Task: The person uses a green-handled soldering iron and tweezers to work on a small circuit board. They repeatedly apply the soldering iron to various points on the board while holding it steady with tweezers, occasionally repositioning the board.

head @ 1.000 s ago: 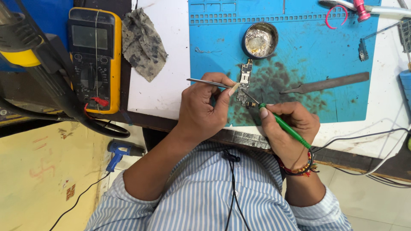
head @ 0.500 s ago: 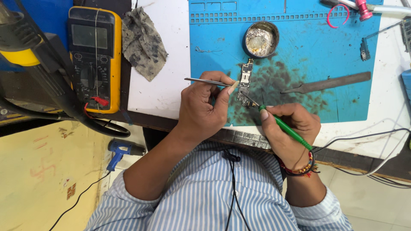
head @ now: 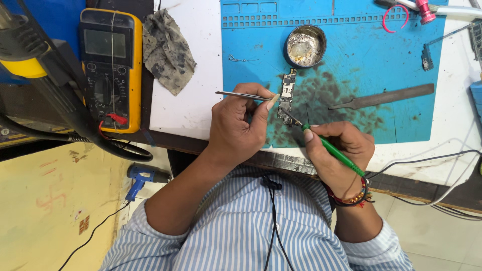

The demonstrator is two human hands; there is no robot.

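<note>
Between the left hand gripping tweezers and right hand gripping a green-handled tool lies the circuit board.

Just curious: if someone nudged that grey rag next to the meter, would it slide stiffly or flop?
The rag looks crumpled and creased, so it is probably floppy and would bunch up. It seems thin, so likely light. It lies flat beside the meter, unlikely to roll.

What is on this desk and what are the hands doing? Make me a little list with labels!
left hand: left hand holds metal tweezers in its grip
right hand: right hand holds a green-handled tool, tip at the board
work piece: small circuit board on a blue mat
above board: round tin
right of board: flat metal strip
far left: yellow multimeter, grey rag
</note>
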